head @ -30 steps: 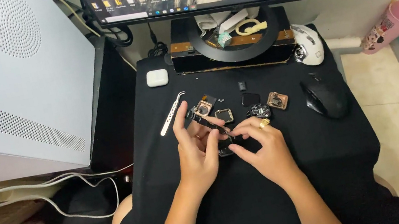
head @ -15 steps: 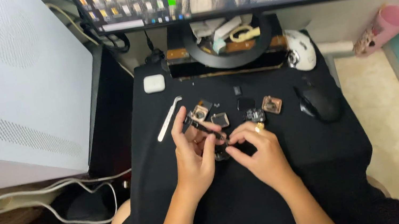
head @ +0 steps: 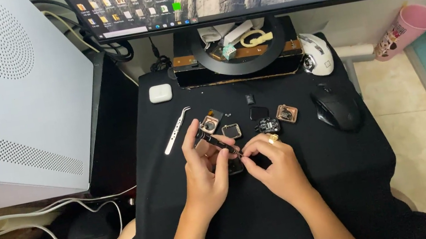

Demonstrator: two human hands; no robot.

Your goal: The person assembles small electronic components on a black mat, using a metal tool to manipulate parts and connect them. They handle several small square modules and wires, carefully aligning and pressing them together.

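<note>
Working over the middle of the black-draped bench (head: 182, 211), both hands met just below a row of small parts. The left hand (head: 207, 179) was closed on a slim dark screwdriver (head: 215, 142), its handle pinched between thumb and fingers, its shaft slanting down and to the right. The right hand (head: 278, 167), fingers curled narrow and bearing a gold ring (head: 272, 138), pinched the tool's tip end where it met a small dark device (head: 234, 166) lying on the cloth between the two hands; what the fingertips held there was too small to tell. Just above the hands lay a copper-coloured round part (head: 209, 123), a square metal frame (head: 231, 131), a black square piece (head: 258, 112), a dark module (head: 268, 126) and a copper-coloured case (head: 286, 113). White tweezers (head: 177, 130) lay to the left of these, apart from them, and a white earbud case (head: 160, 92) lay farther back. A black mouse (head: 337, 108) sat to the right, a white mouse (head: 317, 53) behind it, beside the monitor stand (head: 239, 54)
</note>
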